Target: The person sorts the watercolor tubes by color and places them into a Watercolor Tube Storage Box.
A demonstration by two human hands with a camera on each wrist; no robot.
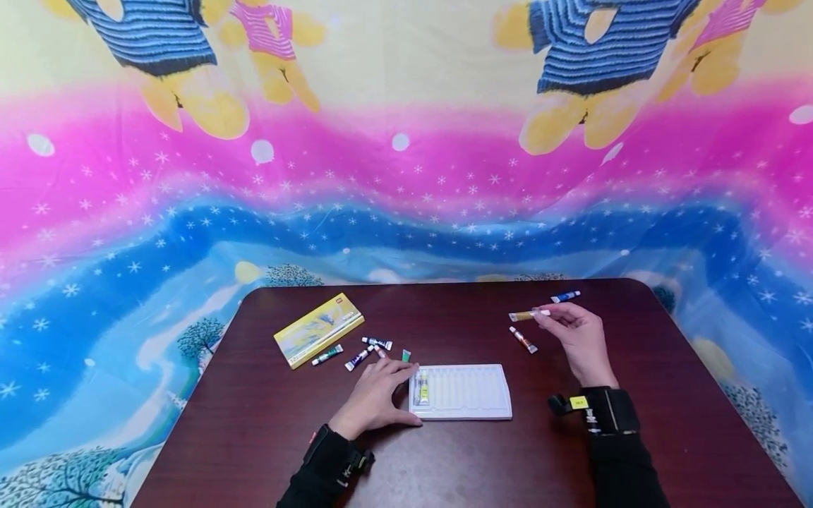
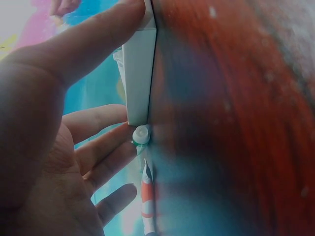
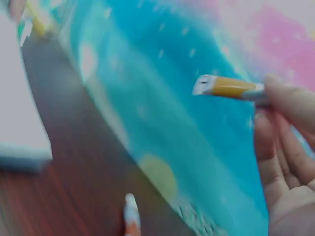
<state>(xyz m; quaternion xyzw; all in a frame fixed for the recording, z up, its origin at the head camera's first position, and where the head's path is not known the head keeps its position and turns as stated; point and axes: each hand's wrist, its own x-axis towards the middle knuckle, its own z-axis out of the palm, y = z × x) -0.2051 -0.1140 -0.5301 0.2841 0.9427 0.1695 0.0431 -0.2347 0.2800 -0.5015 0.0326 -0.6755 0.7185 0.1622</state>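
Observation:
A white plastic tray [image 1: 466,391] with slots lies on the table, and paint tubes, one of them yellow [image 1: 424,389], lie at its left end. My left hand [image 1: 377,395] holds this end, thumb at the near corner and fingertips at the far one. In the left wrist view the thumb and a finger touch opposite ends of the tray's side [image 2: 139,76]. Raised over the table's right part, my right hand [image 1: 578,339] pinches an ochre paint tube [image 3: 234,87] by its cap end. Below that tube lies an orange-brown tube [image 1: 524,340]; a blue tube [image 1: 565,297] lies behind the hand.
A yellow paint box [image 1: 320,330] lies at the back left. Several loose tubes are between it and the tray, among them a dark green tube [image 1: 327,355], a violet tube [image 1: 359,358] and a light green tube [image 1: 406,356]. A printed cloth [image 1: 394,212] hangs behind the table.

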